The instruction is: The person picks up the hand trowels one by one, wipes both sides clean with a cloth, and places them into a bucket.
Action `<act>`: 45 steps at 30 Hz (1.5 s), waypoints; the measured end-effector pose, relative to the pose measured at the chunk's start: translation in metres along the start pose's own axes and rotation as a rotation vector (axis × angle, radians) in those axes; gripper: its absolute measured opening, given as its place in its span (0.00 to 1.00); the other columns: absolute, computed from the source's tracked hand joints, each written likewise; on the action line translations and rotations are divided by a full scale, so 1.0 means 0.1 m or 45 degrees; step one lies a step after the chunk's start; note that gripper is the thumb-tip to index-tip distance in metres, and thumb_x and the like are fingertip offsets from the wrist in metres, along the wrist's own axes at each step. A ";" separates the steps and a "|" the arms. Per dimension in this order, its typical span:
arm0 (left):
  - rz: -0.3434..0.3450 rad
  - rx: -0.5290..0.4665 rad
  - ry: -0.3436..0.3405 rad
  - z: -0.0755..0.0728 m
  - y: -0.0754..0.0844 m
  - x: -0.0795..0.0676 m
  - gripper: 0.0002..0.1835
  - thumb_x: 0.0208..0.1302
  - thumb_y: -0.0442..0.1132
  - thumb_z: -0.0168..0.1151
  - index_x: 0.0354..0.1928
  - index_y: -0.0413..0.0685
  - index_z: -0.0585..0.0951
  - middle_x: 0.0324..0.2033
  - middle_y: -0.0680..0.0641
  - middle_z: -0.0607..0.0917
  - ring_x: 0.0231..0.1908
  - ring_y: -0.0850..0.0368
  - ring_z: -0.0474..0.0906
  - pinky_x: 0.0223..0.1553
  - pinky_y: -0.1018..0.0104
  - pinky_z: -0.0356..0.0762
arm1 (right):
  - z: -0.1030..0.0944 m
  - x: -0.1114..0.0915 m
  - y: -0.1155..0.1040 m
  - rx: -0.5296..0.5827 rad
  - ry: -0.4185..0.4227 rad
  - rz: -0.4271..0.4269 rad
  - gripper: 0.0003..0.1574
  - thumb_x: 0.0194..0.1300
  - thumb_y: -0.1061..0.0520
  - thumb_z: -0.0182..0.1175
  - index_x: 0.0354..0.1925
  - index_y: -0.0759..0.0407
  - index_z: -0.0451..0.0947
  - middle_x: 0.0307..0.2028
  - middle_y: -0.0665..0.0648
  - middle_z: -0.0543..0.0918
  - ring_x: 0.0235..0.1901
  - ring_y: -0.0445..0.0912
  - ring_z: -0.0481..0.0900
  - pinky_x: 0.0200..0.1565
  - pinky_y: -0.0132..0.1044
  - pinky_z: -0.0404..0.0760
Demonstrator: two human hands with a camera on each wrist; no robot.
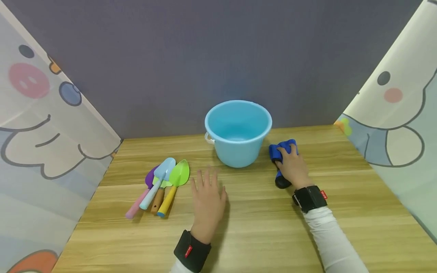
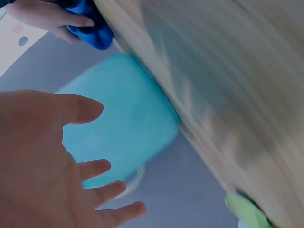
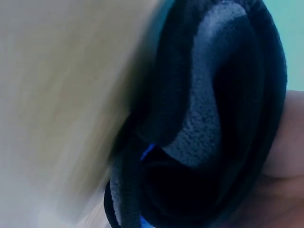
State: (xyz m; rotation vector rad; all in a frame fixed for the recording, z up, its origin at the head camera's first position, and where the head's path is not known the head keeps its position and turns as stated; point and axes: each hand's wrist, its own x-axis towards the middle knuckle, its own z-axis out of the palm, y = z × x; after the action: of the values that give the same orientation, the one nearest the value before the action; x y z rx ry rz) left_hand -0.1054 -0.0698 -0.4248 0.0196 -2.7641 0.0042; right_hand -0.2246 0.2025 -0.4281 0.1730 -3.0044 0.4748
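My right hand (image 1: 294, 168) grips a soft blue and black fabric item (image 1: 284, 147) just right of the light-blue bucket (image 1: 237, 151). Close up in the right wrist view, the black folds (image 3: 266, 61) show a grey fuzzy lining; its exact kind cannot be told. Fingers spread, my left hand (image 1: 208, 201) hovers over the table in front of the bucket and holds nothing. To its left lie several small garden trowels: a green one with a yellow handle (image 1: 168, 201), a light-blue one (image 1: 150, 195), a purple one with a pink handle (image 1: 137, 204) and a brown-handled one (image 1: 157, 201).
The wooden table (image 1: 252, 227) ends at a dark grey wall (image 1: 170, 68) behind the bucket. Cartoon-printed panels stand on the left (image 1: 51, 125) and right (image 1: 406, 113). A white handle joint (image 1: 209, 138) sticks out from the bucket's left side.
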 end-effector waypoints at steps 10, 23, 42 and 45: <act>-0.177 0.165 0.024 -0.06 -0.74 0.05 0.22 0.66 0.47 0.66 0.46 0.32 0.78 0.38 0.35 0.81 0.41 0.39 0.78 0.43 0.50 0.76 | 0.00 -0.01 0.00 0.000 -0.009 -0.006 0.36 0.74 0.53 0.59 0.73 0.63 0.63 0.70 0.82 0.55 0.55 0.85 0.70 0.50 0.73 0.77; -0.205 0.248 -0.232 0.09 -1.08 0.05 0.12 0.69 0.35 0.56 0.34 0.29 0.76 0.31 0.34 0.81 0.37 0.40 0.79 0.43 0.51 0.74 | -0.06 -0.01 -0.04 0.019 -0.013 -0.004 0.36 0.73 0.54 0.61 0.72 0.64 0.64 0.69 0.83 0.56 0.53 0.85 0.70 0.50 0.74 0.76; -0.114 0.103 -0.035 0.07 -1.13 0.04 0.08 0.67 0.29 0.57 0.34 0.27 0.72 0.23 0.32 0.80 0.24 0.38 0.82 0.28 0.49 0.80 | -0.06 0.01 0.00 0.050 -0.041 0.006 0.42 0.71 0.53 0.63 0.75 0.65 0.59 0.70 0.82 0.54 0.56 0.85 0.69 0.50 0.73 0.77; -0.121 0.046 0.005 0.02 -1.13 0.04 0.09 0.67 0.28 0.57 0.37 0.25 0.71 0.22 0.33 0.79 0.19 0.42 0.80 0.19 0.52 0.77 | -0.06 0.00 0.02 0.059 -0.043 0.009 0.41 0.70 0.52 0.64 0.73 0.66 0.62 0.71 0.80 0.54 0.57 0.84 0.69 0.51 0.74 0.76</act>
State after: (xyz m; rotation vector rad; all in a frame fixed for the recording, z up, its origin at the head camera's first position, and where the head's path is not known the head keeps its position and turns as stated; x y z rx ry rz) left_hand -0.1084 -0.1830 -0.4254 0.1605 -2.7564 0.0293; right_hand -0.2244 0.2061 -0.4228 0.1758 -3.0291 0.5475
